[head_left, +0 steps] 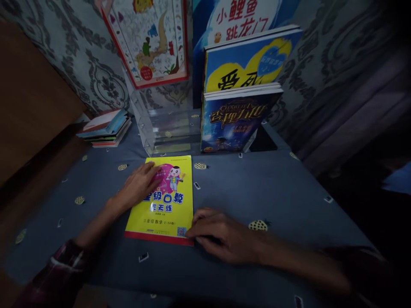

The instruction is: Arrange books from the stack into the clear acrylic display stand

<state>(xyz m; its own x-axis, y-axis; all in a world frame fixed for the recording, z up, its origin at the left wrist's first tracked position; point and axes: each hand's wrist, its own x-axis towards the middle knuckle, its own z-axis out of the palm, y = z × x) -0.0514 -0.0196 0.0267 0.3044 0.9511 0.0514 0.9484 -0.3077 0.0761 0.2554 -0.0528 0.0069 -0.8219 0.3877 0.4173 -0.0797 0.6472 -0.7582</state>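
A yellow workbook with a red bottom edge, a cartoon figure and Chinese lettering lies closed on the cloth-covered table. Flat across the upper left of its cover rests my left hand, fingers stretched out, hiding part of the title. My right hand is at the lower right corner of the workbook, fingers curled and the forefinger and thumb pinched at that corner. Whether the corner is lifted cannot be made out.
Behind the workbook stands a clear acrylic rack. It holds a picture book at left and several books, a dark blue one in front. A stack of books lies on the patterned tablecloth at the back left.
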